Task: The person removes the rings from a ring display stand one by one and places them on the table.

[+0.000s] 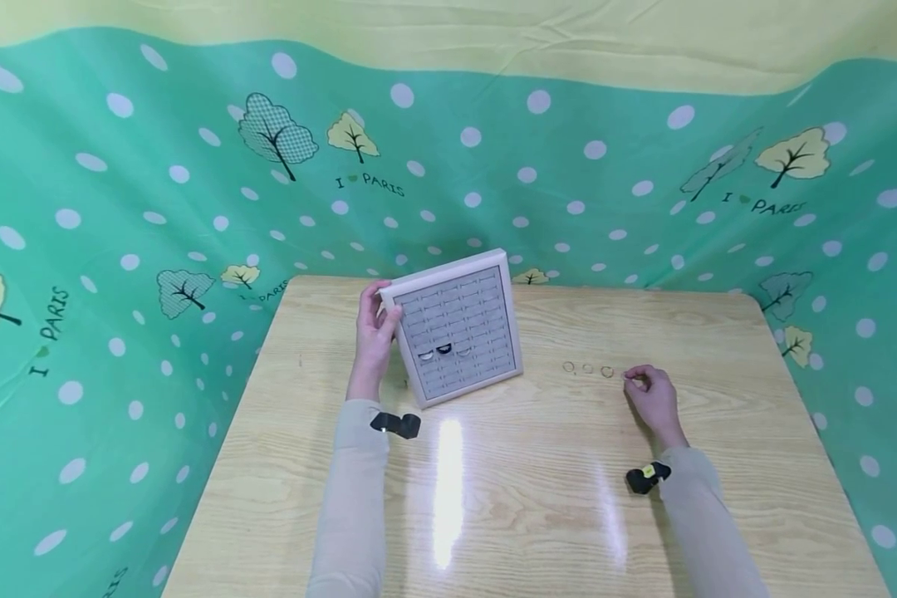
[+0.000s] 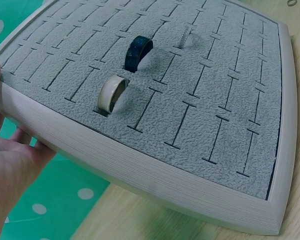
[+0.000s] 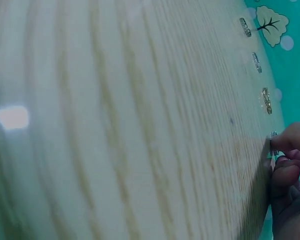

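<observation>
My left hand [image 1: 374, 332] grips the upper left edge of a ring display tray [image 1: 469, 388] with a pale frame and grey slotted padding, holding it tilted up on the table. Three rings sit in its slots: a whitish band [image 2: 110, 94], a dark blue band [image 2: 138, 52] and a thin silver ring [image 2: 185, 37]. Over on the right, my right hand [image 1: 654, 399] pinches a small silvery ring [image 3: 274, 142] between thumb and index finger at table level. The fingers partly hide that ring.
Three more rings lie in a row left of my right hand: a golden ring [image 1: 607, 371], a thin ring [image 1: 587, 369] and another ring [image 1: 569, 366]. The wooden table [image 1: 538, 498] ends at a green dotted curtain [image 1: 448, 158] behind and at both sides.
</observation>
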`<control>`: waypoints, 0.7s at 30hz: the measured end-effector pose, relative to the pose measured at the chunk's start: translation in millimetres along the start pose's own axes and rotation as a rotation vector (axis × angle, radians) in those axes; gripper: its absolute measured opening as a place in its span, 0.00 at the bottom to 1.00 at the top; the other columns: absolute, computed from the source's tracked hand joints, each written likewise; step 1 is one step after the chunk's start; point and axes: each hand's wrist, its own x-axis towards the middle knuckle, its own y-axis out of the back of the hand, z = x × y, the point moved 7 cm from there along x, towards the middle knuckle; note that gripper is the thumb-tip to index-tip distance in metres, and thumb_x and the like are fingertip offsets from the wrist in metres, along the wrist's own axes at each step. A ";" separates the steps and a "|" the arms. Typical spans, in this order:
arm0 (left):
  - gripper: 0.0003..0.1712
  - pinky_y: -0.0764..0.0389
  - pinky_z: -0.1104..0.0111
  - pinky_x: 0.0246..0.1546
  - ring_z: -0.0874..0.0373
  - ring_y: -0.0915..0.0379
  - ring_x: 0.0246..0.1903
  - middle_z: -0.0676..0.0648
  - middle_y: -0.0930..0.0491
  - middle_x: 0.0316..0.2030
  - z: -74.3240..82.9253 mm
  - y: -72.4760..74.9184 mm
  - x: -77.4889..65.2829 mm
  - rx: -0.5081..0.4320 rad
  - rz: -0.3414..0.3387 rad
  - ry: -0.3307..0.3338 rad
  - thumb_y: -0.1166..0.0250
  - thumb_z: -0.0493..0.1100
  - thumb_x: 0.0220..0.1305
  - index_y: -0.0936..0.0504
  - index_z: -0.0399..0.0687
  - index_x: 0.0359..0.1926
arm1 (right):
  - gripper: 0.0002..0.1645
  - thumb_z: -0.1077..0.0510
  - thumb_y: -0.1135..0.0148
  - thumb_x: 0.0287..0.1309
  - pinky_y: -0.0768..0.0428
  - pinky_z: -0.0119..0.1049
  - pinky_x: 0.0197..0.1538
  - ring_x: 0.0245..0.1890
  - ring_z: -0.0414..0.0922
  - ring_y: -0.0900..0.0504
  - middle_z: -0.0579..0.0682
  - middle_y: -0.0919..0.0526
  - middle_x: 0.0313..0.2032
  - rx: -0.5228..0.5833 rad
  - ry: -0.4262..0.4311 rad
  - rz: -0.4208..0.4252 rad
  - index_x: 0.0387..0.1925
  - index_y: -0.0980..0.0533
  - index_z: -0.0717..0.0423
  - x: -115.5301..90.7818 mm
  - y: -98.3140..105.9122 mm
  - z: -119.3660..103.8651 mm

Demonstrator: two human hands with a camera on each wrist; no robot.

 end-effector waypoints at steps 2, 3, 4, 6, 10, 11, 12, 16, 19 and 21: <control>0.26 0.17 0.62 0.43 0.51 0.27 0.49 0.46 0.31 0.57 -0.3 0.3 -0.1 0.000 -0.001 -0.001 0.46 0.31 0.69 0.40 0.45 0.65 | 0.10 0.67 0.43 0.61 0.33 0.25 0.30 0.30 0.41 0.32 0.62 0.28 0.43 0.019 -0.023 0.009 0.44 0.25 0.69 -0.4 0.6 0.2; 0.26 0.18 0.62 0.43 0.51 0.27 0.49 0.46 0.31 0.57 -0.4 0.3 -0.2 -0.002 -0.003 -0.003 0.46 0.31 0.69 0.40 0.44 0.65 | 0.11 0.67 0.43 0.61 0.33 0.25 0.30 0.29 0.40 0.32 0.62 0.29 0.43 0.036 -0.036 0.012 0.45 0.25 0.69 -0.9 0.9 0.0; 0.26 0.18 0.63 0.43 0.51 0.27 0.49 0.46 0.31 0.57 -0.4 0.3 -0.2 -0.004 -0.005 -0.006 0.46 0.31 0.69 0.40 0.44 0.65 | 0.11 0.68 0.42 0.61 0.33 0.24 0.30 0.29 0.38 0.32 0.62 0.29 0.43 0.054 -0.049 0.017 0.45 0.26 0.69 -1.6 1.2 -0.1; 0.26 0.18 0.63 0.43 0.51 0.27 0.49 0.46 0.32 0.56 -0.5 0.5 -0.3 -0.005 -0.007 -0.011 0.46 0.31 0.69 0.40 0.44 0.65 | 0.12 0.68 0.42 0.61 0.33 0.22 0.30 0.28 0.36 0.33 0.61 0.30 0.44 0.092 -0.070 0.030 0.46 0.26 0.68 -3.4 2.1 -1.7; 0.26 0.17 0.63 0.43 0.51 0.27 0.49 0.46 0.31 0.57 -1.4 1.5 -0.5 -0.008 0.000 -0.010 0.45 0.31 0.69 0.39 0.45 0.65 | 0.14 0.68 0.43 0.60 0.33 0.20 0.29 0.29 0.35 0.33 0.60 0.31 0.46 0.154 -0.107 0.041 0.48 0.28 0.68 -8.4 0.6 -4.7; 0.26 0.17 0.62 0.43 0.51 0.27 0.49 0.46 0.31 0.57 -1.5 1.6 -0.5 -0.007 0.002 -0.008 0.45 0.31 0.68 0.39 0.46 0.65 | 0.15 0.68 0.43 0.60 0.32 0.20 0.29 0.29 0.36 0.33 0.60 0.31 0.46 0.161 -0.116 0.042 0.49 0.28 0.68 -9.7 -0.1 -5.8; 0.26 0.17 0.62 0.43 0.51 0.27 0.49 0.46 0.31 0.57 -1.4 1.5 -0.6 -0.007 0.002 -0.008 0.45 0.31 0.68 0.39 0.46 0.65 | 0.16 0.68 0.44 0.60 0.32 0.20 0.29 0.30 0.37 0.33 0.59 0.32 0.47 0.173 -0.129 0.041 0.50 0.29 0.68 -11.0 -1.2 -6.7; 0.26 0.17 0.62 0.43 0.52 0.27 0.49 0.46 0.31 0.57 -0.3 0.7 -0.6 -0.004 -0.004 -0.007 0.45 0.31 0.68 0.40 0.45 0.65 | 0.18 0.66 0.45 0.60 0.31 0.21 0.30 0.32 0.38 0.33 0.57 0.32 0.49 0.208 -0.158 0.038 0.52 0.29 0.66 -14.4 -6.7 -13.3; 0.27 0.17 0.62 0.43 0.52 0.27 0.48 0.46 0.31 0.57 0.0 0.3 -0.4 -0.003 -0.005 -0.008 0.45 0.32 0.68 0.40 0.44 0.66 | 0.18 0.67 0.44 0.60 0.29 0.20 0.32 0.33 0.38 0.30 0.57 0.32 0.50 0.239 -0.143 0.023 0.52 0.29 0.66 -16.5 -12.3 -23.9; 0.27 0.17 0.62 0.43 0.52 0.27 0.49 0.46 0.31 0.57 -0.2 -0.1 -0.1 0.000 -0.005 -0.006 0.45 0.32 0.68 0.41 0.43 0.66 | 0.18 0.67 0.44 0.60 0.28 0.20 0.33 0.34 0.37 0.29 0.57 0.32 0.51 0.258 -0.132 0.008 0.52 0.29 0.66 -18.6 -16.3 -33.0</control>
